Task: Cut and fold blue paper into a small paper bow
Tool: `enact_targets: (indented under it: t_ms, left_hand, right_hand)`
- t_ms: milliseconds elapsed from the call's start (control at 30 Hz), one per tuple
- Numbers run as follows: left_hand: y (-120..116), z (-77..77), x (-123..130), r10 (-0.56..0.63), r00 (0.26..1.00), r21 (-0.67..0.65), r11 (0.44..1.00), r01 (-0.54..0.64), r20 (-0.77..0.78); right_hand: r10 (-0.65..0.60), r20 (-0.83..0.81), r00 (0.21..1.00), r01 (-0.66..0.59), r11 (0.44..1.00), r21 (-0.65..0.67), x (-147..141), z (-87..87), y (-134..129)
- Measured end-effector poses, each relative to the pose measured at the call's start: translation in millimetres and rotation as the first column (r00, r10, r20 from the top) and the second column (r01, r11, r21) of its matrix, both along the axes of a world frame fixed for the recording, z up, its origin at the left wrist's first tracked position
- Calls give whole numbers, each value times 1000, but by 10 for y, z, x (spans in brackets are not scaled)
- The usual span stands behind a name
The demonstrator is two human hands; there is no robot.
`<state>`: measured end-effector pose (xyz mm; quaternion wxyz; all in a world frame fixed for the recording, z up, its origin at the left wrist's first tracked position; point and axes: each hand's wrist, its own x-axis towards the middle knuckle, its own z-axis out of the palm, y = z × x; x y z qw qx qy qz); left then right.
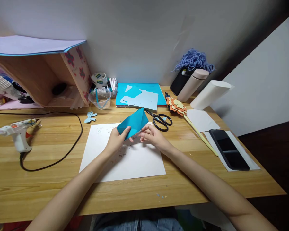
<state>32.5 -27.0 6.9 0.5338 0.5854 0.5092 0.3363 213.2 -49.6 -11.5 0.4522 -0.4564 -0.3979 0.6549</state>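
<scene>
Blue paper (132, 123), pinched in L hand (117, 139) over white sheet (139, 166); R hand (154, 137) half-curled nr lower edge, can't tell if gripping. Clear tub (105, 103) w/ blue strip (97, 98) inside; markers (113, 83) in plastic case (114, 94) behind. Paper glossy-ish, creased nr R end, top corner pointed.

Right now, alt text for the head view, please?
Creased blue paper is in the grip of the left hand above a white sheet, the right hand beside the paper. Scissors lie beyond that hand; a glue gun rests far left.
</scene>
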Motion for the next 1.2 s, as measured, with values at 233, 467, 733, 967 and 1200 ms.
enact_targets:
  t_ms: [233, 467, 733, 967, 1200]
  left_hand:
    - [-27, -71, 34, -77, 996, 16, 997, 76, 53]
    - [-104, -119, 107, -105, 990, -17, 994, 107, 96]
    - [-45, -160, 63, -168, 982, -47, 984, 172, 85]
    - [37, -59, -26, -159, 983, -136, 976, 170, 91]
    - [107, -69, -138, -145, 989, -233, 962, 145, 20]
  right_hand:
    - [24, 36, 999, -25, 999, 32, -59, -98, -34]
    - [51, 245, 968, -78, 992, 102, -51, -78, -43]
    - [14, 363, 932, -61, 991, 118, -6, -62, -53]
    - [-57, 338, 939, 24, 995, 100, 217, 5, 80]
    - [-178, 345, 922, 134, 980, 146, 484, 4, 200]
